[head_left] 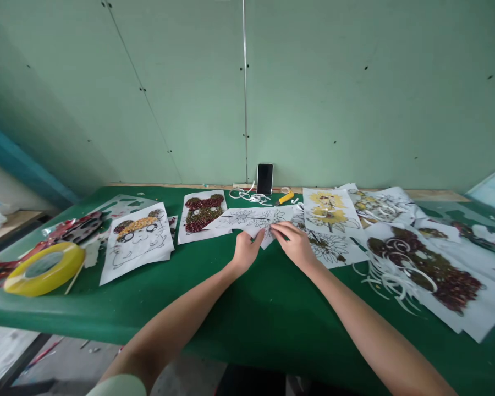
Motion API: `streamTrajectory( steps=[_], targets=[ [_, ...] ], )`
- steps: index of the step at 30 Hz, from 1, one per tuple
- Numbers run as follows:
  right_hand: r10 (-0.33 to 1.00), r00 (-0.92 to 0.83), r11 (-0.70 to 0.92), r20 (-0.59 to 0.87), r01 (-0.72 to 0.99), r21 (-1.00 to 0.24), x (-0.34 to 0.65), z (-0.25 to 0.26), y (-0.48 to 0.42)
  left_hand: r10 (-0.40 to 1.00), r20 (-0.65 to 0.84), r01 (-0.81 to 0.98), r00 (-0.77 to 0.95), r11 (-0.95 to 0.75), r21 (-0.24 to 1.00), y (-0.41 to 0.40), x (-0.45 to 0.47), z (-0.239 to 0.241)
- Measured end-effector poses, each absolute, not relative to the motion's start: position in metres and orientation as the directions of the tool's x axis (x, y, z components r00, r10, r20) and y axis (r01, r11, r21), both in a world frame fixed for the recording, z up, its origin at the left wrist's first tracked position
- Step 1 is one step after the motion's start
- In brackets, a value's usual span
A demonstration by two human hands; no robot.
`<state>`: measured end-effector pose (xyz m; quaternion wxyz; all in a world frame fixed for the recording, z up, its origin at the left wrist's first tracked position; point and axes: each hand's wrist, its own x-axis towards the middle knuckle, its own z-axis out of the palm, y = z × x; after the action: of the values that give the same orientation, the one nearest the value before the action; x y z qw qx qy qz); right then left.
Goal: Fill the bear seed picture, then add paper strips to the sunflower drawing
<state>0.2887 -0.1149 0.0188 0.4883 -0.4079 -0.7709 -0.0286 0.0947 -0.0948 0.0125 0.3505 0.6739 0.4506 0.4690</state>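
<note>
Both of my hands hold a white sheet with black flower line drawings (247, 216), raised over the middle of the green table (268, 308). My left hand (246, 252) pinches its lower edge between thumb and fingers. Close by on the right, my right hand (295, 242) has its fingers closed at the same edge. The sheet bends down between the two hands, and part of it is hidden by my fingers. Beyond it lie a yellow cutter (285, 198) and curled white paper strips (251, 193).
A phone (265, 179) leans against the green wall. To the left are a bear picture (205, 213), a hamster drawing (139, 239) and a yellow tape roll (45, 269). On the right are a yellow flower picture (329, 208), a dark seed picture (445, 275) and loose strips (390, 280).
</note>
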Motion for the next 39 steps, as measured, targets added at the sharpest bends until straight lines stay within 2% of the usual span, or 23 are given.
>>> streamTrajectory(
  steps=[16, 25, 39],
  targets=[
    [0.744, -0.177, 0.566, 0.645, 0.68, -0.466, 0.286, 0.013, -0.115, 0.932, 0.325, 0.314, 0.162, -0.36, 0.878, -0.087, 0.096, 0.002],
    [0.771, -0.231, 0.548, 0.593, 0.714, -0.435, 0.29, 0.009, -0.113, 0.92, 0.333, 0.348, 0.206, -0.387, 0.854, -0.09, 0.096, 0.007],
    [0.753, -0.225, 0.563, 0.619, 0.706, -0.429, 0.285, 0.005, -0.113, 0.909, 0.371, 0.379, 0.191, -0.417, 0.826, -0.087, 0.097, 0.004]
  ],
)
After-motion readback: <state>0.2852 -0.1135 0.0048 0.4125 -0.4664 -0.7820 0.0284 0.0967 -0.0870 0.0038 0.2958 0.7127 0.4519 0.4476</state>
